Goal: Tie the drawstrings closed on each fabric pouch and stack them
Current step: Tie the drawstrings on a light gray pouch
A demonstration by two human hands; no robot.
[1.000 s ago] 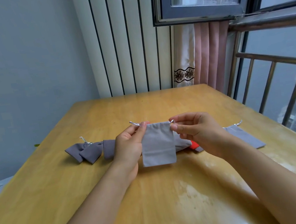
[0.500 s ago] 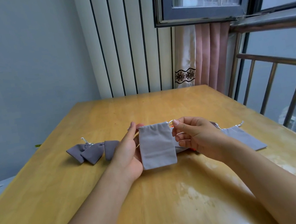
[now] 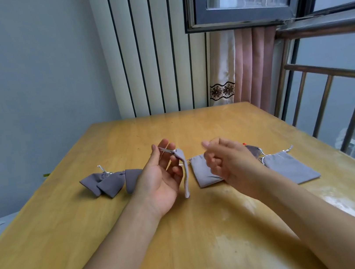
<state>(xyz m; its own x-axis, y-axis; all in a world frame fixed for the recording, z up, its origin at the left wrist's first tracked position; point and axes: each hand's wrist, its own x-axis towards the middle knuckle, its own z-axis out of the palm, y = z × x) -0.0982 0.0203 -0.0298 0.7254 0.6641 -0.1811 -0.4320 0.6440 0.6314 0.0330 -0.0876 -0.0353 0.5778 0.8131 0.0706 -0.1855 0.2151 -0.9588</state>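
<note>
One grey pouch [image 3: 185, 174] dangling between both hands, nearer left hand [image 3: 160, 178].

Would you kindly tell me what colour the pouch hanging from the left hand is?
The pouch is plain grey, shown in the head view.
</note>
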